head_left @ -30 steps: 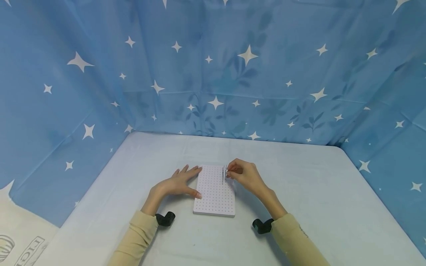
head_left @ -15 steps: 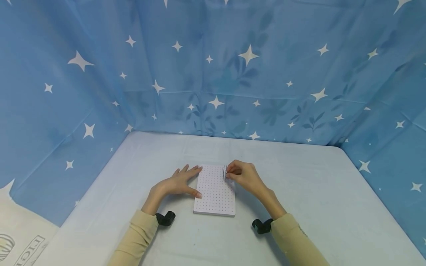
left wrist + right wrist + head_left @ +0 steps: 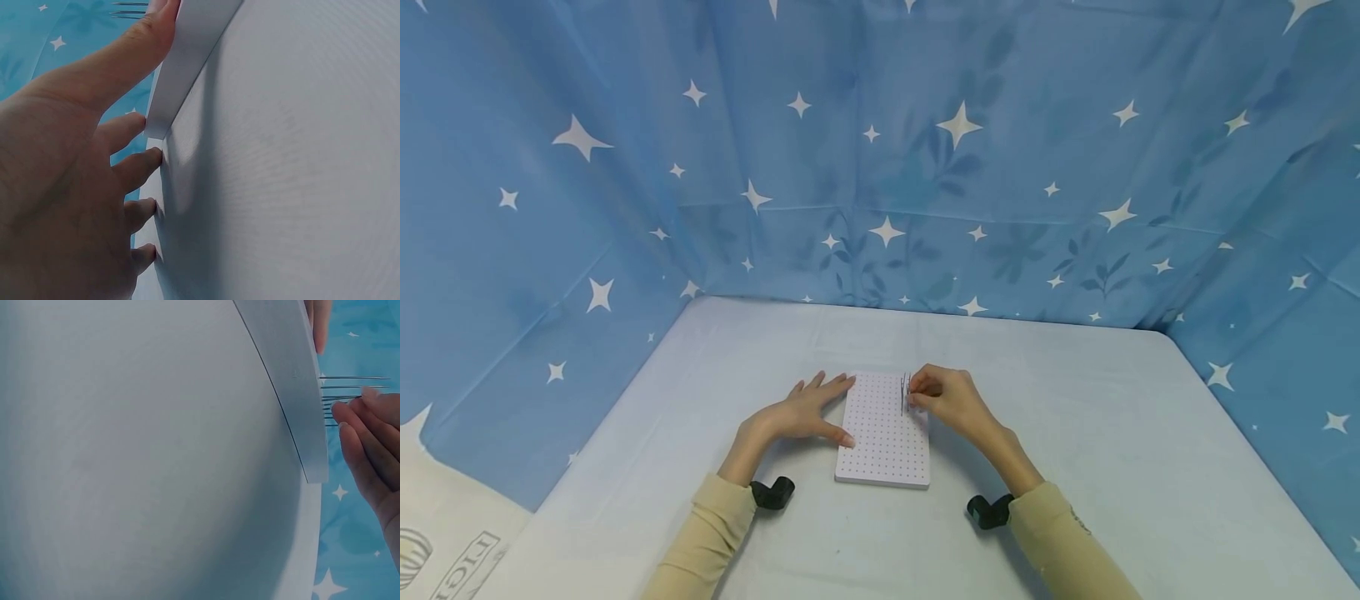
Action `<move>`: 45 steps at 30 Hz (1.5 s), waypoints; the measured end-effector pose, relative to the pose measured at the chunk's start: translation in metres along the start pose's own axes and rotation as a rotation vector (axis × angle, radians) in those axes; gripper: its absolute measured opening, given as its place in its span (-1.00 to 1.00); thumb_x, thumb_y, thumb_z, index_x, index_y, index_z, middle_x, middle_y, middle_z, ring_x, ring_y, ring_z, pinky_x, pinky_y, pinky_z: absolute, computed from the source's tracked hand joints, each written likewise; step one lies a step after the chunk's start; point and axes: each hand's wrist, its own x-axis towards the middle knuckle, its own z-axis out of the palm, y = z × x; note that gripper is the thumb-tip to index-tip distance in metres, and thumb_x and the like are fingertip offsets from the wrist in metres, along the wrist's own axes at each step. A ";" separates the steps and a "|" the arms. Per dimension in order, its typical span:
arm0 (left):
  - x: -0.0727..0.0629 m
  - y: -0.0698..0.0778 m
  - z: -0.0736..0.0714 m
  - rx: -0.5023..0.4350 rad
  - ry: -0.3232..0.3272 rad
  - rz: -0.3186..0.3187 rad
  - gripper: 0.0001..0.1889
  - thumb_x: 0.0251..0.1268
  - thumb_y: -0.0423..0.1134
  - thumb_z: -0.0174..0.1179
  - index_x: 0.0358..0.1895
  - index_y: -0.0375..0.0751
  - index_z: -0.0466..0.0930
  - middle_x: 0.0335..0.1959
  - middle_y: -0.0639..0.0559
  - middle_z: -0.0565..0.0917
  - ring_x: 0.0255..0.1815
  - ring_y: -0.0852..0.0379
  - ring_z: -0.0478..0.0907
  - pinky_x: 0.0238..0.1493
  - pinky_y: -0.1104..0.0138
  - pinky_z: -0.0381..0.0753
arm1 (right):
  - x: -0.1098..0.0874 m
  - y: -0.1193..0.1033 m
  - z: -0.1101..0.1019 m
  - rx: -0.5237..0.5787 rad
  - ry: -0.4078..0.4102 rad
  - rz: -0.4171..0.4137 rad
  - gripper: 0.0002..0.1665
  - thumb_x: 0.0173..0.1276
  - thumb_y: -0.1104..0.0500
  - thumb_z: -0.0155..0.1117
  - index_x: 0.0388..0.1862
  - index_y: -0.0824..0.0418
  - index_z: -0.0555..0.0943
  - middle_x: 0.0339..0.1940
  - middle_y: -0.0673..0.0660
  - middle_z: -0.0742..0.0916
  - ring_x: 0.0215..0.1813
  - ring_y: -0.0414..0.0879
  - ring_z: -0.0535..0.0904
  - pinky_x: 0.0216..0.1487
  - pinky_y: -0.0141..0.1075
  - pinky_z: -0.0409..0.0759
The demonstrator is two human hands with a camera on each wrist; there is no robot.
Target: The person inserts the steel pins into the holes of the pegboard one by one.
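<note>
A white board (image 3: pixel 883 454) full of small holes lies flat on the table. Several thin dark metal pins (image 3: pixel 353 377) stand upright in its far right part. My left hand (image 3: pixel 801 414) lies spread along the board's left side, thumb on its edge; in the left wrist view the other fingers reach down to the board's far corner and the tabletop. At the pins, my right hand (image 3: pixel 957 398) pinches one thin pin (image 3: pixel 342 398) between thumb and fingertips. Whether that pin's lower end is in a hole is too small to tell.
The table (image 3: pixel 1075 433) has a white cover. Blue curtain (image 3: pixel 880 150) with white stars hangs behind it and at both sides. A black wrist camera (image 3: pixel 773 493) sits on the left wrist, another black camera (image 3: pixel 990 511) on the right.
My right hand has shifted slightly left and nearer to me, still at the pins. The left hand and the board have stayed in place.
</note>
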 end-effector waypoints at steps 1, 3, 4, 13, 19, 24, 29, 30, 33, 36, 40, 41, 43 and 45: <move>0.000 0.000 0.000 0.000 0.000 -0.001 0.15 0.04 0.20 0.53 0.68 0.00 0.07 0.71 -0.08 0.04 0.72 -0.29 -0.26 0.67 -0.20 -0.34 | 0.000 0.000 0.000 0.000 -0.002 0.001 -0.86 0.28 0.32 0.49 -0.29 0.14 0.69 -0.35 0.01 0.81 -0.29 -0.19 0.74 -0.23 -0.40 0.70; 0.000 0.001 0.000 0.001 0.000 -0.002 0.15 0.04 0.19 0.53 0.68 0.00 0.07 0.71 -0.08 0.04 0.72 -0.29 -0.26 0.67 -0.20 -0.34 | -0.002 0.000 -0.001 0.000 -0.008 0.002 -0.87 0.28 0.32 0.49 -0.29 0.15 0.69 -0.35 0.01 0.81 -0.29 -0.19 0.74 -0.22 -0.39 0.71; 0.000 0.001 0.000 0.000 0.001 -0.001 0.15 0.04 0.19 0.53 0.67 0.00 0.07 0.71 -0.08 0.04 0.72 -0.29 -0.26 0.67 -0.21 -0.34 | -0.002 0.001 -0.001 -0.001 -0.012 0.004 -0.86 0.28 0.32 0.49 -0.29 0.14 0.69 -0.35 0.01 0.81 -0.29 -0.19 0.74 -0.21 -0.38 0.72; -0.001 0.003 0.000 -0.009 -0.001 -0.001 0.15 0.05 0.18 0.53 0.67 -0.01 0.07 0.71 -0.09 0.04 0.72 -0.29 -0.27 0.67 -0.20 -0.34 | -0.008 0.004 -0.007 -0.025 -0.029 0.026 -0.87 0.28 0.31 0.50 -0.28 0.13 0.70 -0.33 -0.01 0.79 -0.26 -0.19 0.72 -0.14 -0.30 0.75; -0.002 0.003 0.000 -0.016 0.000 -0.004 0.15 0.05 0.16 0.54 0.68 -0.02 0.06 0.71 -0.08 0.04 0.72 -0.29 -0.27 0.67 -0.20 -0.35 | -0.015 0.009 -0.014 -0.059 -0.032 0.052 -0.89 0.31 0.29 0.48 -0.24 0.12 0.72 -0.30 -0.01 0.79 -0.24 -0.17 0.70 -0.10 -0.27 0.75; -0.002 0.002 0.000 -0.017 0.001 -0.002 0.15 0.05 0.17 0.54 0.67 -0.01 0.07 0.71 -0.09 0.03 0.72 -0.30 -0.27 0.66 -0.21 -0.35 | -0.020 0.014 -0.024 -0.092 -0.042 0.051 -0.90 0.34 0.29 0.45 -0.21 0.13 0.73 -0.27 0.00 0.80 -0.23 -0.17 0.69 -0.08 -0.26 0.77; -0.002 0.001 0.000 -0.018 -0.004 -0.004 0.15 0.05 0.18 0.53 0.68 0.00 0.06 0.71 -0.08 0.02 0.72 -0.30 -0.28 0.66 -0.21 -0.36 | -0.024 0.020 -0.034 -0.132 -0.050 0.044 -0.91 0.35 0.29 0.43 -0.18 0.17 0.74 -0.27 -0.01 0.80 -0.24 -0.17 0.66 -0.10 -0.27 0.74; -0.002 0.001 -0.001 -0.019 -0.004 -0.005 0.15 0.05 0.18 0.53 0.68 0.00 0.06 0.71 -0.08 0.02 0.72 -0.30 -0.29 0.66 -0.22 -0.36 | -0.025 0.021 -0.036 -0.139 -0.053 0.043 -0.91 0.36 0.29 0.43 -0.17 0.18 0.74 -0.27 -0.01 0.80 -0.24 -0.17 0.66 -0.11 -0.28 0.73; -0.001 0.001 -0.001 -0.018 -0.003 -0.005 0.15 0.05 0.18 0.53 0.68 -0.01 0.07 0.71 -0.09 0.02 0.72 -0.30 -0.28 0.66 -0.22 -0.35 | -0.028 0.025 -0.041 -0.152 -0.062 0.046 -0.90 0.36 0.29 0.42 -0.16 0.19 0.74 -0.30 -0.02 0.78 -0.26 -0.16 0.63 -0.16 -0.30 0.69; -0.001 0.001 -0.001 -0.018 -0.004 -0.006 0.15 0.05 0.18 0.53 0.68 0.00 0.06 0.71 -0.08 0.02 0.72 -0.31 -0.28 0.66 -0.23 -0.35 | -0.031 0.028 -0.047 -0.156 -0.070 0.055 -0.90 0.37 0.28 0.42 -0.15 0.19 0.74 -0.34 -0.02 0.74 -0.29 -0.14 0.60 -0.26 -0.34 0.65; -0.001 0.000 -0.001 -0.023 -0.005 -0.003 0.15 0.05 0.18 0.53 0.68 -0.01 0.06 0.71 -0.09 0.02 0.71 -0.31 -0.28 0.66 -0.23 -0.35 | -0.036 0.032 -0.053 -0.168 -0.074 0.061 -0.90 0.37 0.28 0.41 -0.16 0.19 0.74 -0.36 -0.01 0.72 -0.32 -0.13 0.56 -0.34 -0.36 0.61; -0.001 0.000 -0.001 -0.023 -0.006 -0.002 0.15 0.05 0.18 0.53 0.68 -0.02 0.06 0.71 -0.09 0.02 0.71 -0.31 -0.28 0.66 -0.23 -0.35 | -0.037 0.033 -0.055 -0.174 -0.073 0.061 -0.90 0.37 0.29 0.41 -0.16 0.19 0.74 -0.35 -0.01 0.72 -0.32 -0.13 0.56 -0.35 -0.36 0.60; -0.001 0.000 -0.001 -0.023 -0.005 0.001 0.16 0.05 0.17 0.54 0.68 -0.03 0.06 0.71 -0.09 0.03 0.71 -0.31 -0.28 0.66 -0.23 -0.35 | -0.039 0.035 -0.057 -0.187 -0.070 0.068 -0.90 0.36 0.30 0.41 -0.17 0.18 0.74 -0.35 0.00 0.72 -0.32 -0.13 0.56 -0.36 -0.36 0.60; -0.001 -0.001 -0.001 -0.021 -0.003 0.002 0.16 0.05 0.17 0.53 0.68 -0.03 0.06 0.71 -0.09 0.03 0.71 -0.32 -0.27 0.66 -0.23 -0.35 | -0.040 0.037 -0.059 -0.197 -0.069 0.077 -0.90 0.36 0.31 0.40 -0.17 0.18 0.74 -0.34 0.01 0.73 -0.32 -0.12 0.56 -0.35 -0.35 0.59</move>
